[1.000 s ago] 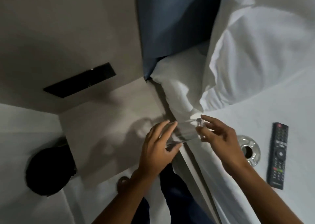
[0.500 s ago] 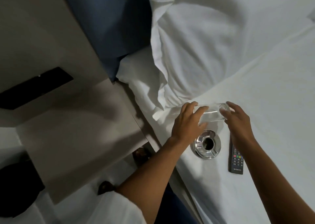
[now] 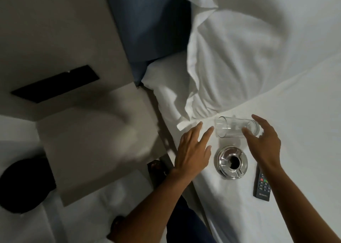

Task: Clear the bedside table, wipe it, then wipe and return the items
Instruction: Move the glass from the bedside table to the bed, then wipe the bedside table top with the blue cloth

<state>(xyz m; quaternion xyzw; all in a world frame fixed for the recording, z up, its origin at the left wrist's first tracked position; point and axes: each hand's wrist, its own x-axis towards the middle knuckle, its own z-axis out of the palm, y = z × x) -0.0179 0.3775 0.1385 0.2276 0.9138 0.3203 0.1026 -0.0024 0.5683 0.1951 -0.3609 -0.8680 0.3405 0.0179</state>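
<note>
A clear drinking glass (image 3: 232, 129) lies on its side on the white bed sheet (image 3: 276, 169). My left hand (image 3: 193, 150) is off the glass, fingers spread, just left of its rim. My right hand (image 3: 263, 141) hovers at the glass's base end with fingers apart; its thumb is at or near the glass. A glass ashtray (image 3: 231, 162) sits on the sheet below the glass. A black remote (image 3: 262, 186) lies to the right, partly under my right forearm. The grey bedside table (image 3: 92, 141) top stands bare at left.
White pillows (image 3: 239, 58) are piled at the head of the bed, against a blue headboard (image 3: 147, 21). A black round bin (image 3: 22, 185) stands on the floor at lower left. A dark panel (image 3: 55, 84) is set in the wall above the table.
Both hands carried the glass from over the table's edge to the bed, laid it on its side above the ashtray, and opened off it.
</note>
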